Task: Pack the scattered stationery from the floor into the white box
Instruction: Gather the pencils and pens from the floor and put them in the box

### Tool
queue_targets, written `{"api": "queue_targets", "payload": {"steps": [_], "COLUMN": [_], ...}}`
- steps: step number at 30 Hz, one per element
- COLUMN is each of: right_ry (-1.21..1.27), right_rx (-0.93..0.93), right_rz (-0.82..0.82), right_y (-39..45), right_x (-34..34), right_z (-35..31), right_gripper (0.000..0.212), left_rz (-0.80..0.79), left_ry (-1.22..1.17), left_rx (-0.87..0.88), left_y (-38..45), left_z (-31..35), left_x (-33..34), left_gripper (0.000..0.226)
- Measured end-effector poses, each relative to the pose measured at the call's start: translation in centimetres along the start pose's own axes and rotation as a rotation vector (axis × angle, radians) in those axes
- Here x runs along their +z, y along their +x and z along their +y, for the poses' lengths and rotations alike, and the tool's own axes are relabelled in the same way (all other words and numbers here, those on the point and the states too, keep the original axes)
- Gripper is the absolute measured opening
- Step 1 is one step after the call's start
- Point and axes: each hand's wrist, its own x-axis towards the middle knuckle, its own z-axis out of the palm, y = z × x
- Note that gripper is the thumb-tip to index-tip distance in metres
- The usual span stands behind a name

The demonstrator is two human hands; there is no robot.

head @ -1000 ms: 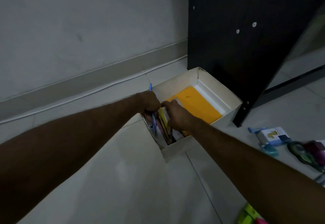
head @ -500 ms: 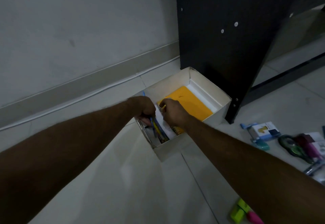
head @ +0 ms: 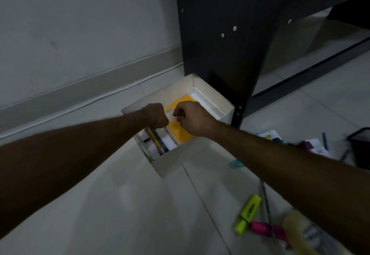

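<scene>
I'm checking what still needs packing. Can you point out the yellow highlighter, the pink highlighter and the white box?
yellow highlighter (head: 248, 213): head view, middle of its body.
pink highlighter (head: 263, 229): head view, its barrel.
white box (head: 173, 161): head view, near outer wall.

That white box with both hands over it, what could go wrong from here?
1. The pens stand loosely at the near end of the white box; a nudge from the left hand might tip them.
2. The right hand pinches something small and pale; what it is is unclear, and it could slip.
3. The yellow highlighter and pink marker lie under the right arm, easy to scatter.
</scene>
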Motion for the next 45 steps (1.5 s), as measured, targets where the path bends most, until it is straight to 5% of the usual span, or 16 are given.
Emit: {"api": "queue_targets", "payload": {"steps": [3, 9, 15, 21, 29, 33, 45], "right_ry": [-0.072, -0.218, -0.348, -0.497, -0.752, -0.813, -0.843], "right_rx": [-0.176, -0.214, 0.175, 0.261, 0.044, 0.004, -0.045], "right_rz": [0.077, 0.009, 0.005, -0.322, -0.503, -0.541, -0.513], "right_y": [-3.0, -12.5, -22.0, -26.7, -26.0, -25.1, -25.8], "right_x": [-3.6, -10.9, -14.0, -15.0, -14.7, -14.2, -13.0], "right_z": [-0.1, 3.6, 12.7, 17.5, 20.4, 21.2, 23.0], "right_gripper": [0.017, 0.014, 0.020, 0.031, 0.035, 0.028, 0.027], "left_rz": [0.299, 0.485, 0.180, -0.155, -0.284, -0.235, -0.085], "left_ry": [0.058, 0.057, 0.145, 0.526, 0.650, 0.677, 0.534], "left_rx": [0.207, 0.535, 0.919, 1.216, 1.224, 1.258, 1.227], "left_y": [-0.5, -5.7, -8.4, -9.1, -8.1, -7.3, -6.3], "left_z": [2.7, 10.8, 17.8, 20.9, 22.6, 22.8, 22.3], "left_x": [0.5, 2.2, 7.8, 14.5, 18.7, 19.1, 15.9], "left_gripper": [0.032, 0.022, 0.013, 0.033, 0.035, 0.013, 0.013]}}
